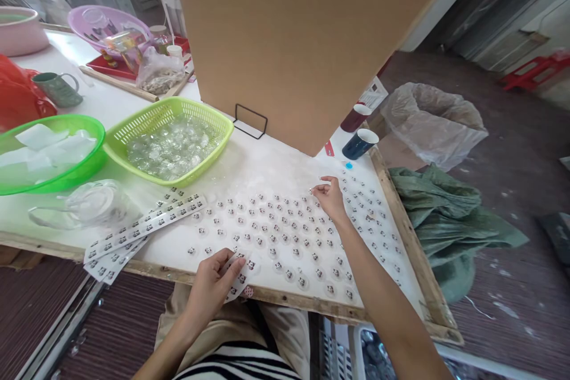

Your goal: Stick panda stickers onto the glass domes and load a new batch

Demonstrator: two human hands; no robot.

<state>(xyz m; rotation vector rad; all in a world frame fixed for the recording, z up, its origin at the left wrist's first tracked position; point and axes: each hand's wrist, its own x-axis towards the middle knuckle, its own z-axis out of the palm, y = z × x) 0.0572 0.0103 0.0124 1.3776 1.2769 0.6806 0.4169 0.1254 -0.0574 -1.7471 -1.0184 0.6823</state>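
My left hand (217,279) is closed on a strip of panda stickers (241,278) at the table's front edge, thumb on top. Farther out, my right hand (329,197) reaches over the white tabletop with its fingers bent into a pinch. A small dark-and-white spot at its fingertips looks like a panda sticker (311,191). Between and around my hands lie many clear round discs (301,281), spread in loose rows, with panda prints on them. More sticker strips (146,223) overlap to the left of my left hand.
A yellow-green basket (196,178) holds clear discs. Beside it are a green bowl (53,184) and a roll of white tape (100,202). A large cardboard panel (289,41) stands behind. Two mugs (354,148) sit near the right wooden edge (401,231); a bag-lined bin (431,124) is beyond.
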